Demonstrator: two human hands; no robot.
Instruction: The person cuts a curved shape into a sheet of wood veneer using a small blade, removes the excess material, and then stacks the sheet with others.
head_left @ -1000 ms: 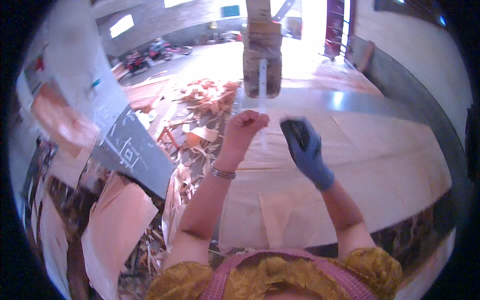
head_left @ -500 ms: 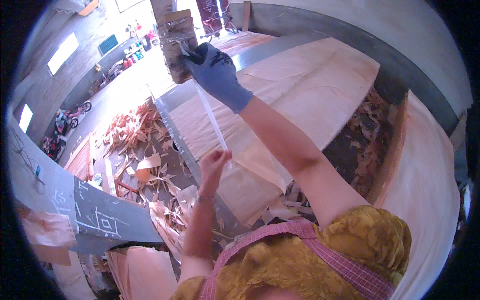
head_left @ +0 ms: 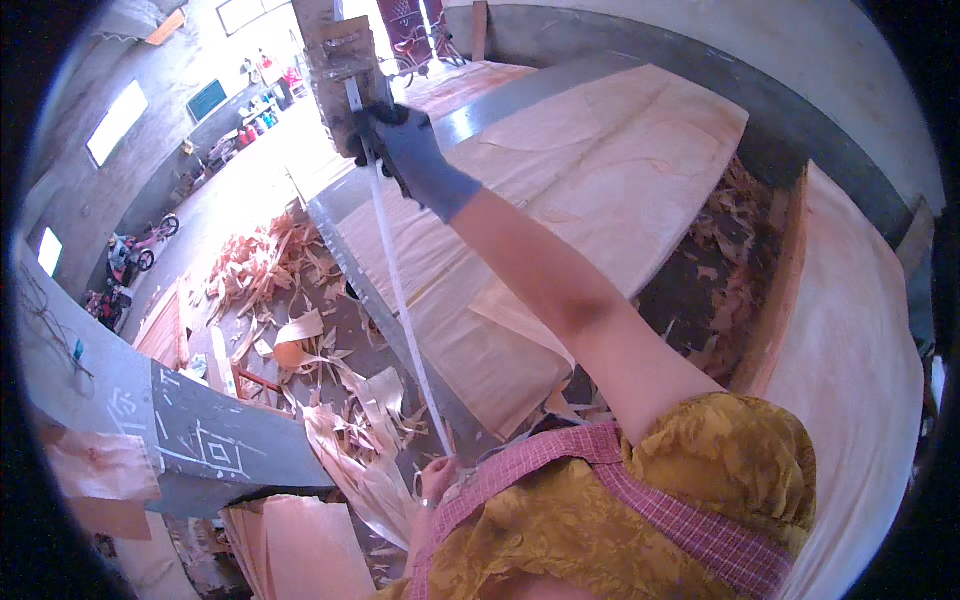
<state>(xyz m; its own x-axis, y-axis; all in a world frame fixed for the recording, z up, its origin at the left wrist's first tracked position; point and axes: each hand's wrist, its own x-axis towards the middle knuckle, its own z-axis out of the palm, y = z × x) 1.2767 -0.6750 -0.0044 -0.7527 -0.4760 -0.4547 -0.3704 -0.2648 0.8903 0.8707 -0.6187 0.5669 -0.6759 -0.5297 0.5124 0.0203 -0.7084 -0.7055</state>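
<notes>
A long white strip (head_left: 400, 290), like tape, runs taut from a worn block (head_left: 335, 60) on an upright post down toward my body. Low in front of me, my bare left hand (head_left: 437, 477) is closed in a pinch on the strip's lower end. My right hand (head_left: 415, 150) wears a blue-grey glove with dark fingers. It is closed against the lower part of the block, right where the strip passes. Something dark shows along its palm side, but I cannot make out what it is. Beneath the strip, thin pale wood sheets (head_left: 600, 160) lie on a metal-edged table.
Wood shavings (head_left: 265, 260) are heaped on the floor left of the table. To my right stands a tall stack of veneer sheets (head_left: 850, 350). A grey painted beam (head_left: 240, 430) lies at left, with more sheets (head_left: 310, 540) below it. Bicycles (head_left: 425, 50) stand at the back.
My left hand has pulled the white strip down toward my body, so a longer length shows. My right hand has shifted slightly down and left at the block.
</notes>
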